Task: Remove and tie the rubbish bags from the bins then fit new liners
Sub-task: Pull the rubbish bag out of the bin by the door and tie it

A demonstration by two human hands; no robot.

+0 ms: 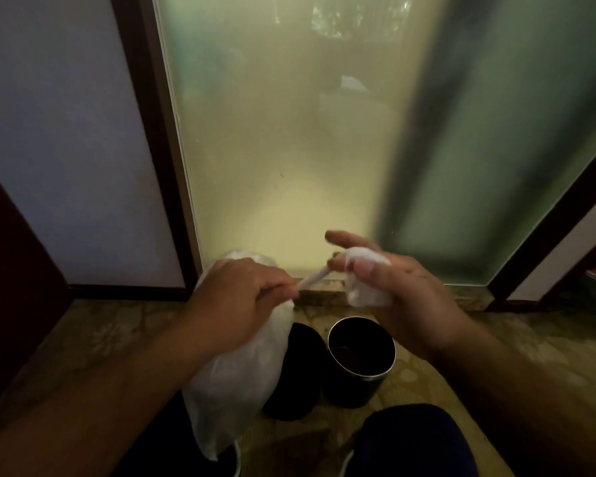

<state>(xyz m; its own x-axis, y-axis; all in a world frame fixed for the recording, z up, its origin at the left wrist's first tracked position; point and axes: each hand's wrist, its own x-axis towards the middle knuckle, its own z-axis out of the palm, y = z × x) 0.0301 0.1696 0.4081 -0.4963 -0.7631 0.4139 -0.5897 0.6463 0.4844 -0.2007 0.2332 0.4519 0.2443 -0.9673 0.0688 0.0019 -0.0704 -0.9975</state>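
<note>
At lower centre, the left hand [241,297] is gripping a white rubbish bag [234,380], the right hand [403,294] pinching its twisted neck [315,278]; tying seems under way, with looping a knot likely next.

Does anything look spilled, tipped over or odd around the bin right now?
Nothing stands out. The bin stands upright with no spill visible beside it; the left hand and right hand grip the twisted neck of the white bag.

White bag [234,366] between both hands, above bin [360,356]
</note>
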